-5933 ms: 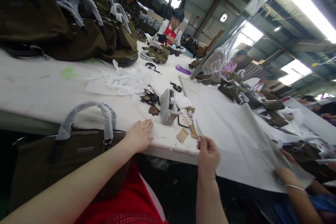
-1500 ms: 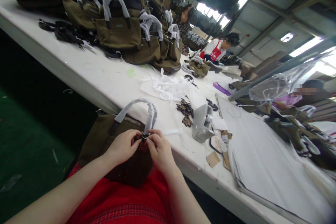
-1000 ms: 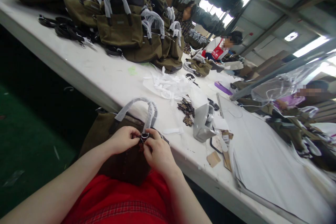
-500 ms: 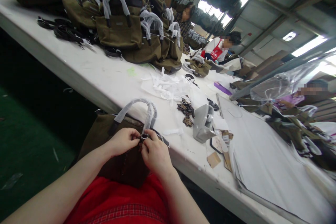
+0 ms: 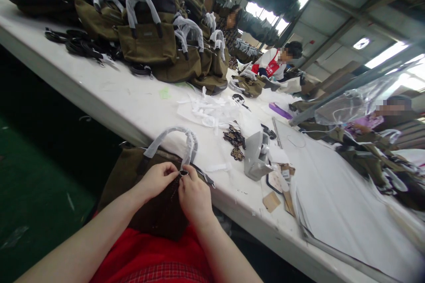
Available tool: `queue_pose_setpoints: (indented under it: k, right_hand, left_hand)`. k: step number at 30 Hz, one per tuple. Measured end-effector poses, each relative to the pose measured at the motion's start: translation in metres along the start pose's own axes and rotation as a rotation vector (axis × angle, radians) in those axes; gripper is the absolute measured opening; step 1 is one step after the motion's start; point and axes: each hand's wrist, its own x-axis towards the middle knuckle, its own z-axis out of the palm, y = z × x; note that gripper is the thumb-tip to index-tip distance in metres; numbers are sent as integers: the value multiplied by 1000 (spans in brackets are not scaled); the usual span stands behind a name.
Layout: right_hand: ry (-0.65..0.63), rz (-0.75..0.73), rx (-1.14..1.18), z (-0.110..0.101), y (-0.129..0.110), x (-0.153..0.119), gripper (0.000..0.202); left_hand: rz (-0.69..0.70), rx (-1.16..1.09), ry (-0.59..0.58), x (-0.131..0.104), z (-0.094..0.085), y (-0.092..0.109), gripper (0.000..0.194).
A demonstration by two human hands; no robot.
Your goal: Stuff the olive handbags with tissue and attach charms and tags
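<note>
head view: fingers curled, the bare left hand (image 5: 161, 180) and bare right hand (image 5: 195, 194) met at the small silvery ring (image 5: 183, 173) on an olive-brown fabric bag (image 5: 128, 168), beside the long white table (image 5: 133, 101); how far they'd closed, and on what, i couldn't tell.

A long white worktable (image 5: 133, 101), variously laden
Olive bags (image 5: 146, 43) are heaped toward its far left, beside coiled black straps (image 5: 81, 46); nearer lie white scraps (image 5: 212, 111), leopard-print pieces (image 5: 237, 154), a gray dispenser (image 5: 255, 159) and a tan card (image 5: 271, 202).
</note>
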Motion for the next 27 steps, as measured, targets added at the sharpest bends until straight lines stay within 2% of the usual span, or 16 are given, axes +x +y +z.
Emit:
queue_pose_setpoints:
  k: [3,5,6,9,14,18,20,23,27]
  right_hand:
    - [45,21,87,-4,1,-4,17]
    - [92,45,164,-8,2,-6,19]
    - [114,59,197,-9,3,-7,21]
    - [139,92,228,-12,5,-6,24]
    - [76,93,133,-12,5,-1,23]
    - [7,88,5,-9,3,0,21]
    - [-9,92,-45,-9,3,1,22]
    - [-9,106,-61,-10,4,2,23]
    - [-11,142,-10,-15,5,6,25]
  left_hand:
    - [-15,-73,155,-3,1,4,30]
    - [-76,-222,247,-5,0,9,33]
    - [-118,-312,258,-5,-1,12,34]
    - [-215,-459,193,-3,-4,18,36]
    - [-230,-212,106,1,-4,8,30]
    - [-143,-16,59,3,-6,1,8]
    - [-113,24,9,3,-5,2,5]
    - [-98,-10,-68,4,0,4,10]
    - [-137,-151,-136,0,7,4,31]
